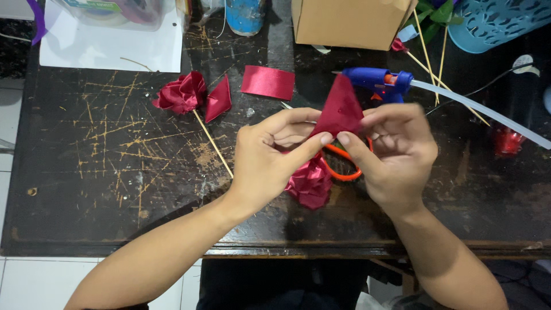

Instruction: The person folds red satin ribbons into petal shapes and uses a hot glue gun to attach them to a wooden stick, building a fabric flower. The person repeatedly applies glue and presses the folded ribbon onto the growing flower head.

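While you worked over the scratched dark table, a finished ribbon rose on a stick lay at the far left with a folded red petal touching it, and a flat red ribbon strip sat just beside them. Your left hand was pinching the lower edge of a folded red ribbon triangle, thumb pressed against forefinger. Your right hand gripped the same bottom edge from the other side, thumb tips nearly meeting, so the piece stood point-up above the table between both hands. To fold it well, I judged you needed the two lower corners held level and drawn together evenly, keeping the satin taut so the crease stayed sharp. Below your hands lay a bunched red ribbon piece and orange-handled scissors. Just behind stood the blue glue gun.
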